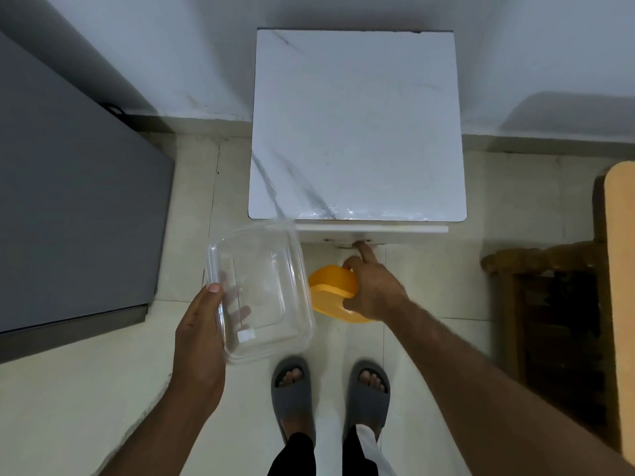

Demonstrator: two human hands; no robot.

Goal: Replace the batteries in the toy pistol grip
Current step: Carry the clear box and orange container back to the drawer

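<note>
My left hand (201, 324) holds a clear plastic container (259, 290) by its near left corner; it looks empty apart from a small white label. My right hand (372, 290) grips an orange plastic lid (331, 286), and its forefinger reaches forward to the front of a white drawer (405, 229) under the table top. The toy pistol grip and batteries are not in view.
A small white marble-patterned table (357, 125) stands against the wall ahead. A grey cabinet (68, 201) fills the left side. A dark wooden chair (556, 314) is on the right. My feet in grey slippers (330, 389) stand on the tiled floor.
</note>
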